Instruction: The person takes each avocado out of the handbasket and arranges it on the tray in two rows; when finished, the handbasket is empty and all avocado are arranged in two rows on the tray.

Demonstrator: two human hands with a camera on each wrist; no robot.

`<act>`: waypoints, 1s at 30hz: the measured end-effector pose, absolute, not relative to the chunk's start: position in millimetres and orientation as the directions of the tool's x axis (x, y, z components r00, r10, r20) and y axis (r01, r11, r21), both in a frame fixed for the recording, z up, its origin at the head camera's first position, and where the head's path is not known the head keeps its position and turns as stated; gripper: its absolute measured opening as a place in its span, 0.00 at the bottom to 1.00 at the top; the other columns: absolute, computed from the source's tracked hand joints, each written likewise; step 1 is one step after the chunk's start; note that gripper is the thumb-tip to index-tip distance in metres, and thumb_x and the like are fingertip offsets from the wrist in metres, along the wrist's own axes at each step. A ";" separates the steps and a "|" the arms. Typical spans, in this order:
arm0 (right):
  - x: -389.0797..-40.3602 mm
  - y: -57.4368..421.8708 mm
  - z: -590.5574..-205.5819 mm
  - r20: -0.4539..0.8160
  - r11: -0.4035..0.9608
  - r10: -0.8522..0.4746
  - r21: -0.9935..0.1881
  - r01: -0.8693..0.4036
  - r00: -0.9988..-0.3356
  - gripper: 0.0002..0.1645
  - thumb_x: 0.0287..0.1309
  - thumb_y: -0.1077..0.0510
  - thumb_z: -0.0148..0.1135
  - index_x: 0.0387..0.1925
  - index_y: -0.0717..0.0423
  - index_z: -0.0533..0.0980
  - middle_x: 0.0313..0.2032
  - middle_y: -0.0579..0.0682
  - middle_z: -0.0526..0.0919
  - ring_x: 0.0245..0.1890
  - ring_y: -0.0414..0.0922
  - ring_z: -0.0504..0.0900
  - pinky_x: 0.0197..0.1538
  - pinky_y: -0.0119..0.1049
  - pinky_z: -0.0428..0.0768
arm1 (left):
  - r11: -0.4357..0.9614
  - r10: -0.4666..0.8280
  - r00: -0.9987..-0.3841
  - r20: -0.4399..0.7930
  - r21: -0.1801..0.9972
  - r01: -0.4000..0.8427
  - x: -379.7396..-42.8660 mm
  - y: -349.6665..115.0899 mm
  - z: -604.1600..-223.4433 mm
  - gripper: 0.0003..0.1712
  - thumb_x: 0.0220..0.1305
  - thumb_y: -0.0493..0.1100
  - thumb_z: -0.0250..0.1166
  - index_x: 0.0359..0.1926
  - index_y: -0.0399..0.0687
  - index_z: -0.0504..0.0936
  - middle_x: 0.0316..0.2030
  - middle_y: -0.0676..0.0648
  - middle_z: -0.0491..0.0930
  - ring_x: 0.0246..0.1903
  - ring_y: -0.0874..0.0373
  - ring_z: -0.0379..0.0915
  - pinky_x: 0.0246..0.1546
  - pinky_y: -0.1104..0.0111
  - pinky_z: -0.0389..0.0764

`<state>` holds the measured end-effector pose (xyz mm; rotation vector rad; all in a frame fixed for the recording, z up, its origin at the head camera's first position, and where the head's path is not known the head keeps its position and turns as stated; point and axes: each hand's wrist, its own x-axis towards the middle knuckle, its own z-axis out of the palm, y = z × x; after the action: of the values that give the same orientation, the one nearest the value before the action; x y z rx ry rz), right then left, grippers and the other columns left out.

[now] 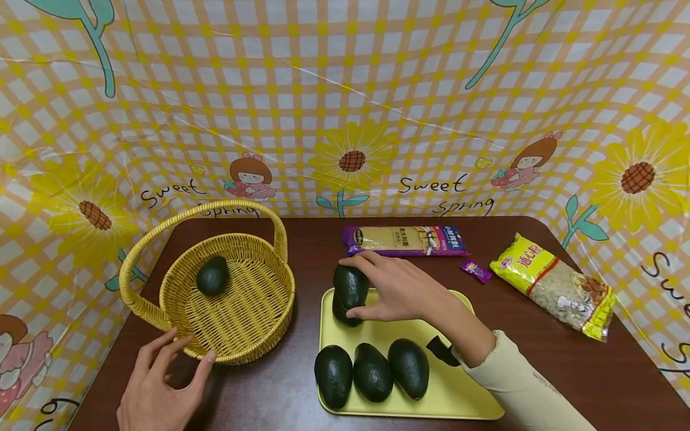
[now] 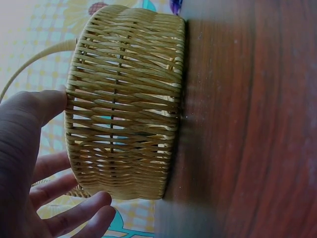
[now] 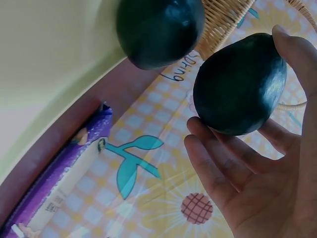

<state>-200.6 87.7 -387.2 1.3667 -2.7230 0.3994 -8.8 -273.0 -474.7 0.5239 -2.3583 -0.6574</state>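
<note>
My right hand (image 1: 396,287) holds a dark green avocado (image 1: 351,284) between thumb and fingers over the yellow tray's far left part. In the right wrist view, the thumb and fingertips press on opposite sides of this avocado (image 3: 241,84). Partly hidden beneath it in the head view is another avocado (image 1: 345,314). Three more avocados (image 1: 373,372) lie in a row along the near side of the tray (image 1: 458,398). Spread and relaxed, my left hand (image 1: 162,383) touches the near rim of a woven basket (image 2: 124,104). One avocado (image 1: 212,276) lies inside the basket.
Behind the tray is a purple pasta packet (image 1: 406,240), with a small purple wrapped piece (image 1: 476,271) beside it. A yellow-ended clear food bag (image 1: 555,287) lies at the right. The basket's tall handle (image 1: 162,224) arches up. A patterned cloth (image 1: 345,78) surrounds the brown table (image 1: 302,383).
</note>
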 end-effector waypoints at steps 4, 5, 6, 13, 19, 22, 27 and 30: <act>-198.7 93.8 -391.0 0.191 0.571 -0.772 -0.208 -0.794 -0.606 0.53 0.57 0.28 0.77 0.75 0.47 0.71 0.64 0.50 0.81 0.28 0.36 0.75 0.34 0.35 0.78 | 0.796 -0.512 -0.723 0.463 0.572 -0.198 -9.3 -273.1 -474.5 0.26 0.52 0.52 0.87 0.51 0.50 0.92 0.60 0.48 0.84 0.40 0.46 0.86 0.26 0.73 0.75; -198.5 94.9 -392.0 0.197 0.569 -0.772 -0.208 -0.796 -0.604 0.53 0.57 0.28 0.77 0.75 0.47 0.71 0.63 0.49 0.81 0.28 0.36 0.75 0.34 0.35 0.78 | 0.795 -0.514 -0.723 0.462 0.573 -0.199 -9.3 -273.1 -474.6 0.26 0.53 0.52 0.87 0.51 0.51 0.92 0.60 0.48 0.84 0.40 0.46 0.86 0.27 0.74 0.74; -198.3 96.0 -393.1 0.203 0.567 -0.772 -0.209 -0.797 -0.602 0.53 0.56 0.28 0.78 0.75 0.48 0.71 0.63 0.49 0.81 0.27 0.36 0.74 0.33 0.35 0.77 | 0.793 -0.515 -0.723 0.461 0.576 -0.198 -9.3 -272.9 -474.8 0.26 0.53 0.53 0.87 0.51 0.51 0.92 0.60 0.48 0.84 0.40 0.46 0.86 0.27 0.76 0.73; -195.5 106.4 -399.4 0.212 0.594 -0.747 -0.213 -0.776 -0.630 0.53 0.54 0.29 0.79 0.75 0.47 0.73 0.63 0.50 0.81 0.27 0.36 0.75 0.33 0.35 0.77 | 0.788 -0.518 -0.720 0.461 0.584 -0.194 -9.1 -272.6 -475.5 0.26 0.52 0.52 0.87 0.52 0.50 0.92 0.60 0.48 0.84 0.41 0.46 0.86 0.30 0.86 0.67; -194.2 114.4 -402.7 0.212 0.601 -0.739 -0.221 -0.768 -0.640 0.53 0.54 0.30 0.80 0.74 0.48 0.73 0.64 0.52 0.80 0.27 0.36 0.75 0.34 0.37 0.80 | 0.789 -0.517 -0.718 0.466 0.584 -0.190 -8.6 -272.7 -475.9 0.27 0.52 0.52 0.87 0.52 0.50 0.92 0.60 0.48 0.84 0.41 0.47 0.86 0.31 0.90 0.63; -193.2 117.5 -404.2 0.217 0.606 -0.734 -0.219 -0.765 -0.644 0.53 0.53 0.31 0.81 0.74 0.49 0.73 0.64 0.52 0.81 0.28 0.37 0.78 0.34 0.39 0.82 | 0.784 -0.522 -0.721 0.456 0.588 -0.196 -8.2 -272.7 -475.5 0.26 0.52 0.52 0.87 0.52 0.50 0.92 0.60 0.48 0.84 0.41 0.46 0.86 0.30 0.91 0.63; -190.5 123.4 -407.6 0.209 0.626 -0.718 -0.225 -0.747 -0.664 0.53 0.53 0.31 0.82 0.74 0.48 0.74 0.64 0.51 0.81 0.33 0.42 0.84 0.38 0.44 0.85 | 0.782 -0.521 -0.724 0.452 0.592 -0.193 -8.2 -272.7 -475.1 0.27 0.52 0.52 0.87 0.52 0.49 0.92 0.60 0.47 0.83 0.42 0.45 0.86 0.30 0.92 0.63; -189.6 127.7 -410.9 0.201 0.637 -0.708 -0.232 -0.735 -0.677 0.52 0.53 0.31 0.81 0.74 0.47 0.73 0.64 0.52 0.81 0.36 0.45 0.86 0.39 0.46 0.85 | 0.785 -0.519 -0.723 0.456 0.589 -0.192 -8.4 -272.8 -475.3 0.27 0.52 0.52 0.87 0.52 0.49 0.92 0.60 0.47 0.83 0.41 0.45 0.86 0.30 0.91 0.63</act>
<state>-189.6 127.7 -410.9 1.2183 -2.7590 0.4544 -8.4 -272.8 -475.3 0.5255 -2.3490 -0.6856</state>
